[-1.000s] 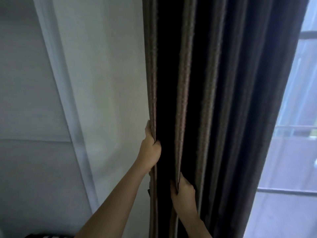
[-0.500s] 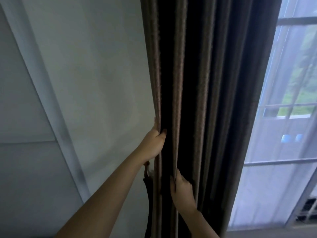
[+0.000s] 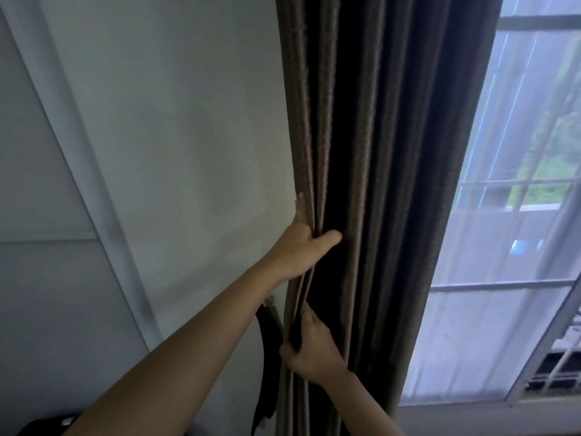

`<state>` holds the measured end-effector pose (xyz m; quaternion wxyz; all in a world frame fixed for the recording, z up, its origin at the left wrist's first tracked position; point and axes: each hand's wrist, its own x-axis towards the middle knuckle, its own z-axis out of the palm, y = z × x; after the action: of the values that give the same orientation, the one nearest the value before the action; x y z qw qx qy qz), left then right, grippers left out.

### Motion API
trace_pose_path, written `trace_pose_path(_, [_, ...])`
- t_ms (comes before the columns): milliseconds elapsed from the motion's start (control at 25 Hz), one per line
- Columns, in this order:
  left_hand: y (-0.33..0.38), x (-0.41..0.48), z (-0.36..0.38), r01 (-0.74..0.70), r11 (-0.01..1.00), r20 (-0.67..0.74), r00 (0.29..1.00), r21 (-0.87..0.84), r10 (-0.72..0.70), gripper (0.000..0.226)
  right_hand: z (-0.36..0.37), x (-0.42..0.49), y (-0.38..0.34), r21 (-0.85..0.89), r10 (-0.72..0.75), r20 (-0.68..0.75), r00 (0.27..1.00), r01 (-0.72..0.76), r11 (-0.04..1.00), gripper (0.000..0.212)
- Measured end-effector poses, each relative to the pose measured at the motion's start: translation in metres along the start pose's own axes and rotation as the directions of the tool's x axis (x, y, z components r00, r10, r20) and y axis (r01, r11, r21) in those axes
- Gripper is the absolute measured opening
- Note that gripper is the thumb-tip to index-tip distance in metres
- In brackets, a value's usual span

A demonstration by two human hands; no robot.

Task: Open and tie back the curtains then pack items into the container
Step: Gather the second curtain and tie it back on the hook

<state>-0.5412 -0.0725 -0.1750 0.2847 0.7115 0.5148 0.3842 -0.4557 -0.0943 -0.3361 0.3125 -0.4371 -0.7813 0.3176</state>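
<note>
A dark brown curtain (image 3: 386, 171) hangs bunched in folds beside the wall, drawn away from the window. My left hand (image 3: 301, 247) grips its left edge at mid height, fingers behind the folds and thumb in front. Lower down, my right hand (image 3: 309, 347) pinches a fold near the same edge. A dark tie-back strap (image 3: 267, 357) hangs loose from a hook on the wall just left of the curtain, below my left wrist. No container is in view.
A pale wall (image 3: 176, 146) with a white vertical trim (image 3: 78, 171) fills the left. The window (image 3: 515, 234) with a sheer white curtain and metal bars is on the right. Something dark (image 3: 47, 424) sits at the bottom left corner.
My left thumb has come forward over the front folds. My right hand has slid lower and left, gathering folds toward the edge. The view has shifted slightly.
</note>
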Motion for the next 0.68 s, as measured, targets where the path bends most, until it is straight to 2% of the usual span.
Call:
trace_pose_path(80, [0.0, 0.005, 0.004, 0.024, 0.993, -0.066, 0.998, 0.114, -0.016, 0.084, 0.002, -0.003, -0.003, -0.037, -0.001, 0.01, 1.0, 0.002, 0.999, 0.086])
trace_pose_path(120, [0.0, 0.006, 0.004, 0.043, 0.986, -0.1, 0.995, 0.164, -0.027, 0.078, -0.002, -0.003, -0.005, -0.066, -0.041, -0.04, 0.998, 0.038, 0.997, 0.092])
trace_pose_path(160, [0.0, 0.006, 0.002, 0.057, 0.977, -0.119, 0.992, 0.205, -0.033, 0.073, -0.009, -0.002, -0.009, -0.108, -0.111, -0.161, 0.981, 0.094, 0.99, 0.096])
trace_pose_path(200, [-0.001, 0.006, -0.003, 0.063, 0.969, -0.12, 0.992, 0.237, -0.035, 0.07, -0.021, 0.002, -0.012, -0.154, -0.186, -0.331, 0.925, 0.142, 0.978, 0.096])
trace_pose_path(280, [-0.003, 0.004, -0.014, 0.074, 0.962, -0.106, 0.993, 0.264, -0.047, 0.067, -0.054, 0.019, -0.024, -0.193, -0.265, -0.672, 0.692, 0.182, 0.964, 0.084])
trace_pose_path(320, [-0.004, 0.003, -0.019, 0.087, 0.96, -0.102, 0.993, 0.266, -0.062, 0.067, -0.073, 0.03, -0.033, -0.177, -0.254, -0.758, 0.601, 0.186, 0.967, 0.075])
trace_pose_path(360, [-0.004, 0.001, -0.022, 0.099, 0.959, -0.1, 0.992, 0.267, -0.074, 0.068, -0.091, 0.041, -0.041, -0.144, -0.223, -0.781, 0.583, 0.18, 0.973, 0.07])
trace_pose_path(400, [-0.005, 0.0, -0.023, 0.102, 0.958, -0.098, 0.992, 0.268, -0.078, 0.068, -0.104, 0.05, -0.048, -0.101, -0.192, -0.76, 0.621, 0.178, 0.979, 0.067])
trace_pose_path(480, [-0.005, -0.002, -0.021, 0.095, 0.961, -0.097, 0.993, 0.26, -0.072, 0.069, -0.112, 0.061, -0.049, -0.116, -0.222, -0.668, 0.71, 0.195, 0.974, 0.059])
trace_pose_path(560, [-0.004, -0.002, -0.017, 0.088, 0.966, -0.099, 0.993, 0.243, -0.065, 0.07, -0.103, 0.058, -0.039, -0.185, -0.279, -0.605, 0.746, 0.21, 0.96, 0.053])
trace_pose_path(680, [-0.004, 0.004, -0.014, 0.074, 0.979, -0.073, 0.995, 0.193, -0.061, 0.069, -0.07, 0.038, -0.014, -0.199, -0.218, -0.473, 0.853, 0.138, 0.97, 0.055])
